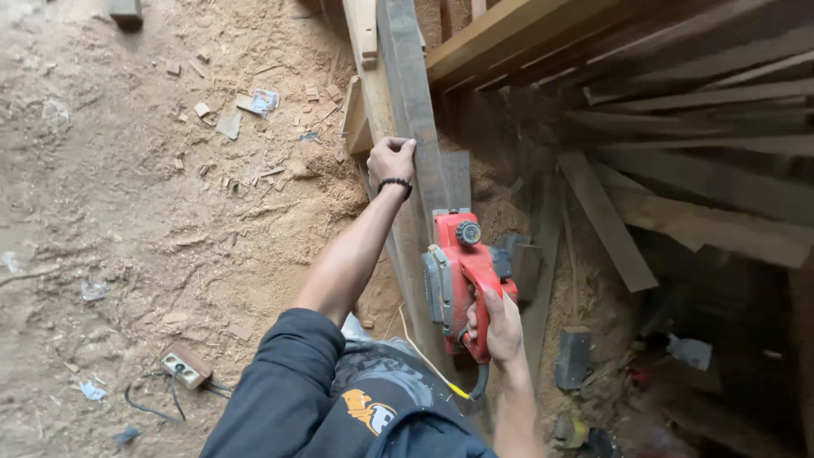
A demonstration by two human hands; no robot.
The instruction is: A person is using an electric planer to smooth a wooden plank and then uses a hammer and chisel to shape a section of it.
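A long grey wooden plank runs away from me, set on edge. My left hand grips its left side, a black band on the wrist. My right hand is shut on the handle of a red electric planer, which sits on the plank's near part. A yellow cord trails from the planer toward my body.
Sawdust and wood scraps cover the ground on the left. A power socket block with a black cable lies at lower left. Stacked planks and beams fill the right side. A dark block stands near the planer.
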